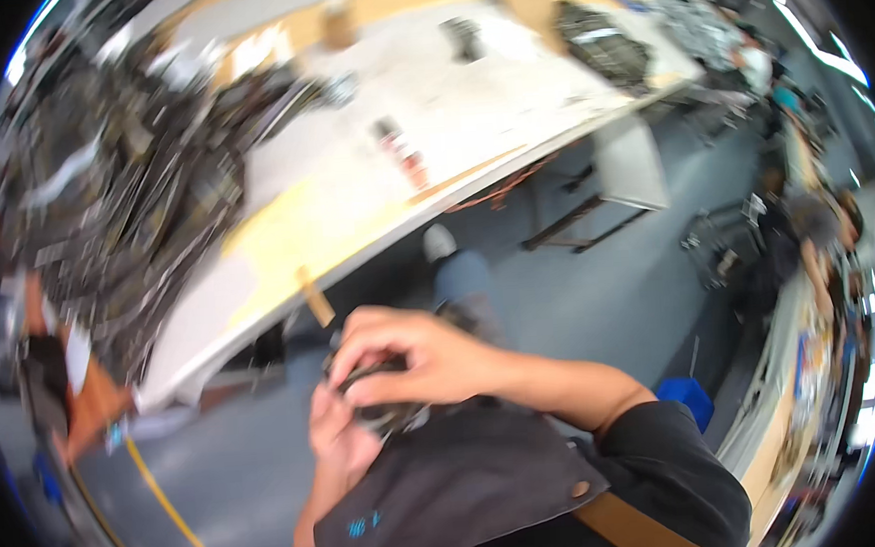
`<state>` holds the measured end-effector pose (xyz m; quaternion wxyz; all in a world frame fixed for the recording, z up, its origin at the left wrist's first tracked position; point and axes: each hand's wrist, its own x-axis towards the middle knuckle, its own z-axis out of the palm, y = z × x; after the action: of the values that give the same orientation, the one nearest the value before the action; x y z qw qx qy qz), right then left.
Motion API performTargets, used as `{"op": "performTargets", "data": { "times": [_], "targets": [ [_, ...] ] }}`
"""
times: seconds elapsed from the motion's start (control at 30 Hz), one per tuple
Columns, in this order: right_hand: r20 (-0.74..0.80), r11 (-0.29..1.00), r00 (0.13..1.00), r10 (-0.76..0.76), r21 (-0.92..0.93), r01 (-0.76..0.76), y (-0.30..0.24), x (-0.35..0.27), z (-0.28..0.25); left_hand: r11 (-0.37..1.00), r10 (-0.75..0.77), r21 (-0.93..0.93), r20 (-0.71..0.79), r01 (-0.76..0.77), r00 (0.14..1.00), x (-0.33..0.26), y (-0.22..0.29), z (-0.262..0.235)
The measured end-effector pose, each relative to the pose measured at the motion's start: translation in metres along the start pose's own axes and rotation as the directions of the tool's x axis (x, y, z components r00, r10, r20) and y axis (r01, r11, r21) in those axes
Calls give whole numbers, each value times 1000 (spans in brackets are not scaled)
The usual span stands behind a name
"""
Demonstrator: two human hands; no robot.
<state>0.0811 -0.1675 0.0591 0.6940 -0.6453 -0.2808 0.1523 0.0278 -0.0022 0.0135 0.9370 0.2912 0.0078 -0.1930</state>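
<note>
Close in front of my dark apron (451,493), both hands are together over a small dark item (385,369), whose kind is lost in blur and behind fingers. My right hand (427,352) reaches across from the right, its fingers and thumb curled round the item. Below and to the left, my left hand (339,430) is raised with its fingers closed against the same spot. The two hands touch or nearly touch. A thin tan strip (316,299) juts from the table edge just beyond them.
A long pale table (321,170) stands ahead, with dark garments (141,181) heaped at its left. On it lie a red-and-white tube-shaped thing (402,155) and a dark folded bundle (604,48). A blue bin (686,401) is at right. Other people (806,231) work along the right side.
</note>
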Motion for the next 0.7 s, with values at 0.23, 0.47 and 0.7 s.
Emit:
{"op": "performTargets", "data": {
  "times": [0.23, 0.47, 0.7],
  "targets": [
    [15, 995, 1000, -18, 102, 16, 11, -14, -5, 989, -1, -145, 46, 8, 999, 7, -13, -4],
    [-97, 951, 965, -243, -218, 218, -8, -31, -7, 1000, 19, 13, 8, -19, 1000, -6, -1, 2],
    [9, 726, 851, -526, -517, 454, -16, -26, 8, 810, 192, 519, 207, -274, 959, -28, 25, -33]
  ]
}}
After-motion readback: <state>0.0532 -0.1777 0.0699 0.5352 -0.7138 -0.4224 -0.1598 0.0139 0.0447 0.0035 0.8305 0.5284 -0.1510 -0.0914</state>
